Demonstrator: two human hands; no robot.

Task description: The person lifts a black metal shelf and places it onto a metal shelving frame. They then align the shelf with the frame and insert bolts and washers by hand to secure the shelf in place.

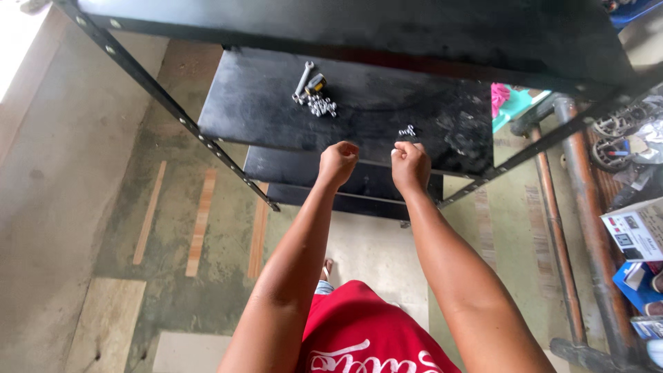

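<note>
Head view: two fists at the front edge of a black metal shelf.

We list, looking down: our left hand (338, 162) curled closed in a fist, whether it grips anything we cannot tell; our right hand (410, 164) likewise closed, just beside the left, contents hidden. Both hover at the front edge of the black shelf (262, 103). A small cluster of nuts (407, 130) lies on the shelf just beyond the right hand. Farther back sit a wrench (304, 77), a yellow tape measure (316, 84) and a pile of nuts and bolts (322, 106), all close together. Rusty pipes (587, 228) stand at right; wooden strips (201, 221) lie on the floor at left.
</note>
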